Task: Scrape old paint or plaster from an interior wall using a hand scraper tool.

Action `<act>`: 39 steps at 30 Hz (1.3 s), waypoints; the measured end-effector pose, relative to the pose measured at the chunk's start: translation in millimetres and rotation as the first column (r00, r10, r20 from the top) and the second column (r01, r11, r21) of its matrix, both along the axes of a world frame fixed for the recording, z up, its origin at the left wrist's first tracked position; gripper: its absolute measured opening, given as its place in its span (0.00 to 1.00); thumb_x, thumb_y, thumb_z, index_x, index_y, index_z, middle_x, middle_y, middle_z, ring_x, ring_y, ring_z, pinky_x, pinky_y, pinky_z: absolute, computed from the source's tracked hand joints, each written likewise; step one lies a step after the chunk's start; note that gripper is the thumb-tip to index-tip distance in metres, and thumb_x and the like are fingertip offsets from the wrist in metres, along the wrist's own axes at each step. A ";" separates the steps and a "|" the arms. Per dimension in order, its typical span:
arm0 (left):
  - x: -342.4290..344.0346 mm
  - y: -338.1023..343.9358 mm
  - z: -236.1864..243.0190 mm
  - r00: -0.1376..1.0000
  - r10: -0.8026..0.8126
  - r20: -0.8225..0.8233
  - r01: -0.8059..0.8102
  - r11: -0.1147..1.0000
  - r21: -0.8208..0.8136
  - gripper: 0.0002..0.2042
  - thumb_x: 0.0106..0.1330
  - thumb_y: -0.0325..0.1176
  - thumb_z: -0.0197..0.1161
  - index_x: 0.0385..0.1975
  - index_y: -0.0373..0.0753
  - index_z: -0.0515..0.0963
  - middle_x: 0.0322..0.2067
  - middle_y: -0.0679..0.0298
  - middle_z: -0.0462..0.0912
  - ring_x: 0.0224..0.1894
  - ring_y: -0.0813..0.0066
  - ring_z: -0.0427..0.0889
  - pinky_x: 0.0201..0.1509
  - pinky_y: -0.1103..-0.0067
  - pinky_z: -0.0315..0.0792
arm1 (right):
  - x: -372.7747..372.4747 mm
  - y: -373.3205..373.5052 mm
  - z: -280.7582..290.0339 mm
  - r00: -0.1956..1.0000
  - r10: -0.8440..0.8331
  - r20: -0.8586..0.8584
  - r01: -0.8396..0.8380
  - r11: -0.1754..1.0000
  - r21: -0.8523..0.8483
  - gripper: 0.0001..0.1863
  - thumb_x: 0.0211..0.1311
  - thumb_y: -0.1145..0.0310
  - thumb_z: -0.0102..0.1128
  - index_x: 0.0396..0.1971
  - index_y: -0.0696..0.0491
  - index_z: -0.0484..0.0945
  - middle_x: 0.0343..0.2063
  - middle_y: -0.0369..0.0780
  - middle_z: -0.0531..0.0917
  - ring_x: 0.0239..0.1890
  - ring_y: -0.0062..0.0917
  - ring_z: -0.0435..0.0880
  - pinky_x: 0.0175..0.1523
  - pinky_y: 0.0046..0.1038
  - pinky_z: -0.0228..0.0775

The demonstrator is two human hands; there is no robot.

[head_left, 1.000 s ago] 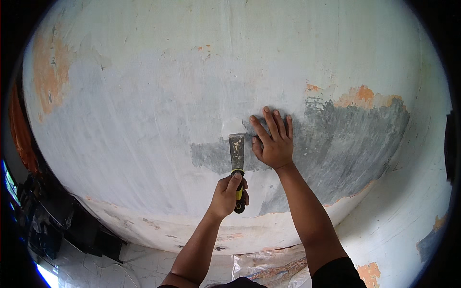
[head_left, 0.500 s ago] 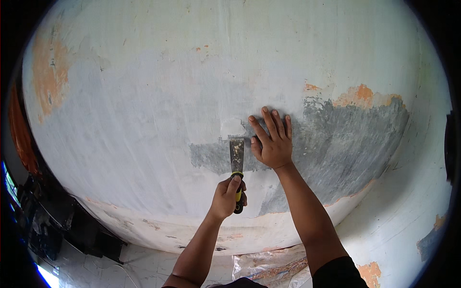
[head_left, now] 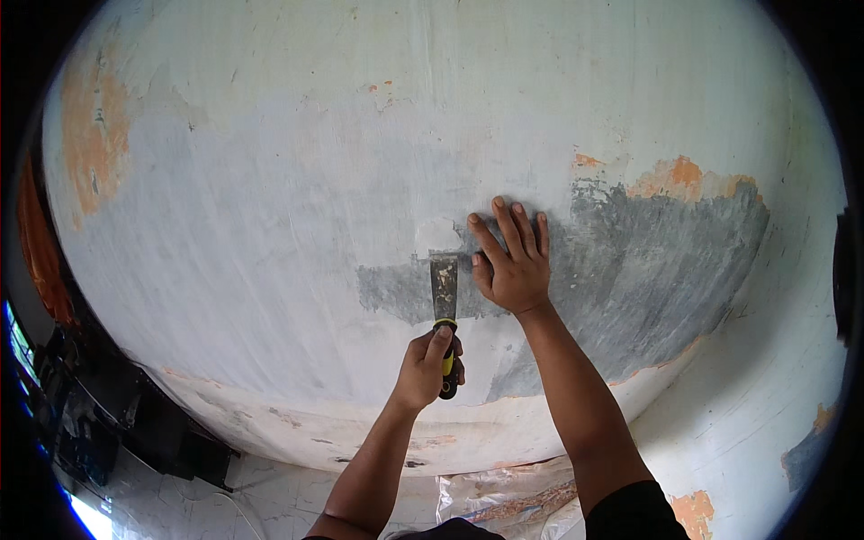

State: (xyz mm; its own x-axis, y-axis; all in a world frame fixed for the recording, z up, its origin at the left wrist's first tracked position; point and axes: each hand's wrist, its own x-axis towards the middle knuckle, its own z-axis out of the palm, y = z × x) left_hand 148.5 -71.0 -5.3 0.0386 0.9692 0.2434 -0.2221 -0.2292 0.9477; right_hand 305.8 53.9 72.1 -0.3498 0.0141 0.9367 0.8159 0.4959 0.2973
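Observation:
My left hand (head_left: 421, 367) is closed around the black and yellow handle of a putty knife (head_left: 444, 288). Its blade, speckled with pale residue, points up the wall (head_left: 261, 234), with the tip at the lower edge of a small whitish patch (head_left: 437, 235). Just right of the blade, my right hand (head_left: 519, 270) lies on the wall with its fingers spread, holding nothing. Behind both blade and palm runs bare dark grey surface (head_left: 666, 270), which widens to the right.
Orange layers show through at the upper right (head_left: 681, 178) and far left (head_left: 94, 135). A plastic sheet (head_left: 508, 495) lies at the foot of the wall. Black objects (head_left: 153, 432) stand on the tiled floor at lower left, below an orange cloth (head_left: 40, 252). Another wall meets this one at right.
The view has shifted very slightly. The putty knife's tip sits a touch higher against the whitish patch; my right hand keeps its place on the wall.

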 end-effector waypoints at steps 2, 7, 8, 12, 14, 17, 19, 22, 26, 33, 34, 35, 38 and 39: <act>-1.2 1.8 -0.9 1.000 0.007 0.004 -0.007 1.000 -0.004 0.22 0.77 0.48 0.46 0.28 0.35 0.70 0.19 0.66 0.73 0.16 0.76 0.77 0.20 0.79 0.69 | -2.4 -0.4 -1.1 1.000 0.007 -0.003 -0.007 1.000 -0.004 0.27 0.63 0.58 0.49 0.63 0.38 0.72 0.69 0.41 0.65 0.70 0.39 0.61 0.73 0.50 0.42; -0.7 1.5 7.2 1.000 -0.001 -0.031 0.001 1.000 0.004 0.21 0.77 0.47 0.46 0.27 0.36 0.70 0.18 0.67 0.72 0.15 0.77 0.76 0.19 0.80 0.69 | 0.1 0.4 -1.8 1.000 0.016 -0.001 -0.016 1.000 -0.009 0.27 0.63 0.58 0.49 0.63 0.38 0.72 0.68 0.41 0.65 0.71 0.38 0.61 0.73 0.50 0.42; -1.6 2.7 1.5 1.000 0.001 -0.030 -0.001 1.000 0.007 0.21 0.77 0.47 0.46 0.27 0.36 0.70 0.18 0.67 0.72 0.15 0.77 0.76 0.19 0.80 0.69 | 0.3 1.5 -1.7 1.000 0.015 -0.005 -0.015 1.000 0.009 0.27 0.63 0.58 0.49 0.64 0.38 0.72 0.68 0.41 0.65 0.71 0.38 0.60 0.74 0.50 0.42; -3.9 1.6 5.3 1.000 -0.013 -0.026 0.014 1.000 0.020 0.21 0.77 0.47 0.45 0.27 0.36 0.70 0.18 0.67 0.72 0.15 0.77 0.76 0.19 0.80 0.68 | -1.6 -1.1 -1.4 1.000 0.022 0.001 -0.022 1.000 -0.014 0.27 0.63 0.58 0.49 0.64 0.39 0.72 0.69 0.41 0.65 0.71 0.38 0.60 0.74 0.50 0.41; -3.5 0.8 9.5 0.999 0.001 -0.037 0.000 1.000 0.022 0.21 0.77 0.46 0.45 0.27 0.36 0.70 0.18 0.67 0.72 0.15 0.77 0.76 0.19 0.80 0.68 | -1.8 -0.2 -1.3 1.000 0.015 0.002 -0.015 1.000 -0.008 0.27 0.63 0.58 0.49 0.64 0.39 0.72 0.69 0.41 0.65 0.71 0.38 0.60 0.74 0.50 0.41; -1.5 0.5 3.8 1.000 0.004 -0.028 -0.004 1.000 0.008 0.21 0.77 0.46 0.45 0.27 0.36 0.70 0.18 0.67 0.72 0.15 0.78 0.76 0.19 0.80 0.68 | -1.3 -1.4 -1.2 1.000 0.010 -0.007 -0.010 1.000 -0.003 0.27 0.63 0.58 0.49 0.64 0.37 0.71 0.69 0.40 0.65 0.71 0.36 0.60 0.74 0.49 0.41; -2.1 1.3 -4.9 1.000 -0.015 -0.015 0.016 0.999 0.028 0.21 0.77 0.47 0.45 0.27 0.36 0.70 0.18 0.67 0.72 0.15 0.77 0.76 0.19 0.80 0.68 | -2.3 -1.1 0.3 1.000 0.007 -0.018 -0.007 1.000 -0.002 0.28 0.63 0.58 0.50 0.65 0.35 0.70 0.69 0.38 0.65 0.70 0.35 0.61 0.74 0.49 0.42; -2.5 3.0 8.6 0.999 -0.006 -0.046 0.006 1.000 0.019 0.22 0.77 0.47 0.45 0.27 0.36 0.70 0.18 0.66 0.72 0.15 0.77 0.76 0.19 0.80 0.68 | -0.6 0.3 -2.0 1.000 -0.003 -0.008 0.003 1.000 -0.001 0.28 0.63 0.57 0.50 0.65 0.35 0.70 0.69 0.38 0.65 0.71 0.35 0.60 0.74 0.49 0.41; 1.7 2.5 2.1 1.000 0.000 -0.022 0.001 1.000 0.023 0.22 0.77 0.47 0.45 0.27 0.36 0.70 0.17 0.66 0.72 0.15 0.77 0.76 0.19 0.80 0.68 | 0.5 1.3 -2.0 1.000 -0.003 -0.010 0.003 1.000 -0.008 0.27 0.63 0.57 0.50 0.64 0.35 0.71 0.69 0.38 0.64 0.72 0.34 0.58 0.74 0.49 0.41; -0.1 4.4 6.0 0.999 -0.006 -0.034 0.007 1.000 0.013 0.21 0.77 0.47 0.44 0.28 0.36 0.70 0.17 0.66 0.73 0.15 0.77 0.76 0.20 0.80 0.68 | -1.2 1.6 -3.4 1.000 0.002 -0.013 -0.002 1.000 -0.012 0.28 0.63 0.57 0.50 0.65 0.35 0.70 0.69 0.38 0.64 0.72 0.34 0.59 0.74 0.49 0.41; 1.2 4.3 5.3 0.999 -0.007 -0.036 0.007 1.000 0.007 0.21 0.77 0.47 0.44 0.28 0.36 0.71 0.17 0.66 0.73 0.15 0.77 0.76 0.20 0.80 0.69 | 0.6 1.8 -3.7 1.000 0.002 -0.012 -0.002 1.000 -0.014 0.28 0.63 0.57 0.50 0.65 0.35 0.70 0.69 0.38 0.64 0.72 0.34 0.59 0.74 0.49 0.41; 0.3 3.8 1.5 0.999 -0.003 -0.037 0.004 1.000 0.009 0.21 0.77 0.47 0.44 0.28 0.36 0.71 0.17 0.66 0.73 0.15 0.77 0.76 0.20 0.80 0.69 | 1.2 1.7 -2.4 1.000 0.004 -0.017 -0.004 1.000 -0.003 0.27 0.63 0.57 0.49 0.65 0.35 0.71 0.69 0.38 0.64 0.71 0.34 0.59 0.74 0.49 0.41; -2.6 4.0 -6.8 1.000 -0.016 -0.012 0.016 1.000 0.021 0.21 0.77 0.47 0.45 0.28 0.35 0.71 0.17 0.66 0.73 0.15 0.77 0.76 0.20 0.80 0.69 | -3.1 0.2 -0.6 1.000 0.011 -0.020 -0.011 1.000 0.004 0.27 0.63 0.57 0.49 0.65 0.35 0.71 0.69 0.38 0.64 0.71 0.34 0.60 0.74 0.49 0.41; -4.4 4.8 -0.3 1.000 -0.003 -0.019 0.004 1.000 0.019 0.21 0.77 0.47 0.45 0.28 0.35 0.70 0.17 0.66 0.72 0.15 0.77 0.76 0.20 0.80 0.69 | -3.8 -0.1 -1.2 1.000 0.012 -0.017 -0.012 1.000 -0.001 0.27 0.63 0.57 0.49 0.65 0.35 0.70 0.69 0.38 0.64 0.71 0.34 0.60 0.74 0.49 0.41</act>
State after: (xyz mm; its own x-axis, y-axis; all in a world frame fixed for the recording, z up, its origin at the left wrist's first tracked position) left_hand 144.1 -66.2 -5.7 0.0470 0.9642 0.2610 -0.2045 -0.2464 0.9473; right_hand 302.1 53.8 70.9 -0.3344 0.0108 0.9424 0.8146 0.5061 0.2833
